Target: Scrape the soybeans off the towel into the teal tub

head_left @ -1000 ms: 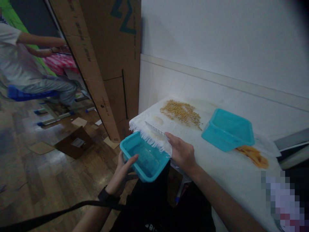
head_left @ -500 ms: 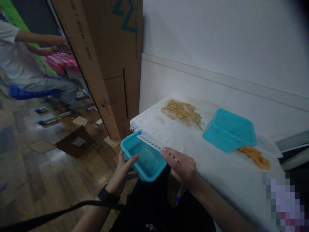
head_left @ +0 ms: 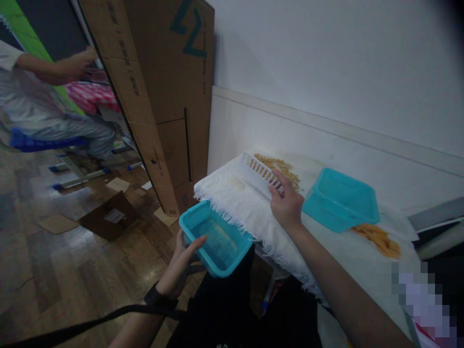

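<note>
My left hand grips the near left rim of a blue plastic basin, its thumb over the edge. The basin is held tilted at the table's front edge, with a thin scatter of pale grains inside. In my right hand is a white slotted plastic strip, fingers closed on its right end. The strip stands over the white cloth, just in front of a pile of yellowish beans, and hides part of the pile. The cloth's fringed edge hangs beside the basin.
A second blue basin stands on the table to the right, beside an orange cloth. A tall cardboard box rises at the left by the white wall. Farther left a seated person works; flattened cardboard lies on the floor.
My right hand has carried the slotted strip from the basin's rim up and away onto the cloth near the beans. The left hand still holds the basin in nearly the same place.
</note>
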